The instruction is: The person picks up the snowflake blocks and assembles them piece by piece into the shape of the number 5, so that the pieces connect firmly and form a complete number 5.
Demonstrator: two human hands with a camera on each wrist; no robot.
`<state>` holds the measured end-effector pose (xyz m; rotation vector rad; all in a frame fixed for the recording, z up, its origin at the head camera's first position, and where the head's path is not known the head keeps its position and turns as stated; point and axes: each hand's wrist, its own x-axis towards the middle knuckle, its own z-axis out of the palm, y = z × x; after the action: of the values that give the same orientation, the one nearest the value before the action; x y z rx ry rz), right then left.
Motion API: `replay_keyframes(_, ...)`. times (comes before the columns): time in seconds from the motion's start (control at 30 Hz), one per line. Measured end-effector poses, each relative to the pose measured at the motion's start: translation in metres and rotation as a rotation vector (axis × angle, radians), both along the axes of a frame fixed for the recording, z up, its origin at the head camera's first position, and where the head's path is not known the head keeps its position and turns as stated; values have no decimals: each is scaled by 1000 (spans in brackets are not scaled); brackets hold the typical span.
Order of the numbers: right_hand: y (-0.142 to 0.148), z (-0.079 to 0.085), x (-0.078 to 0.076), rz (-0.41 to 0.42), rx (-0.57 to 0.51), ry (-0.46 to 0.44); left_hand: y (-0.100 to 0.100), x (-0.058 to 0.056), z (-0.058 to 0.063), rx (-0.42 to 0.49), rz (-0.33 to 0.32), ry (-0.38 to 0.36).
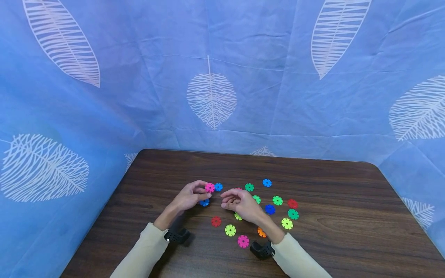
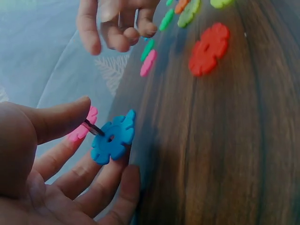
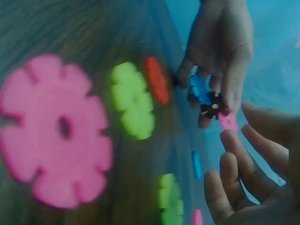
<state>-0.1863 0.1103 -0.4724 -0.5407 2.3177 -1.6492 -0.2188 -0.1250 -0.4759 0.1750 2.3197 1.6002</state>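
My left hand pinches a small joined piece of notched plastic discs between thumb and fingers. In the left wrist view it has a blue disc, a dark disc seen edge-on, and a pink disc behind the thumb. The right wrist view shows the same dark disc between blue and pink. To the right, my right hand hovers over the discs, fingers loosely bent and nothing between them. It stands apart from the joined piece and partly hides a green disc.
Loose discs lie on the brown wooden table, among them a red disc, a yellow-green disc, a pink disc and a dark blue disc. A blue curtain with white leaves hangs behind the table.
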Motion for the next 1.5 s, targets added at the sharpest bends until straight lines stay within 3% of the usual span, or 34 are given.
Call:
replay_keyframes(0.27,-8,-12,-3,89,138,58,-8,2,-4,-56,-5,-20)
replay_keyframes(0.47,-9,-13,-6,186,159,56,-14,-3,-8,-26,-27,-77)
replay_keyframes(0.67,-13,-12,-9,261,275,86,-18,-6,-8,-14,-33,-125)
replay_keyframes(1.03,-15,-10,-7,302,429,119,-15,-5,-4,-21,-15,-146)
replay_keyframes(1.5,-20,-12,-3,265,413,189,-16,-5,-6,29,-23,-157)
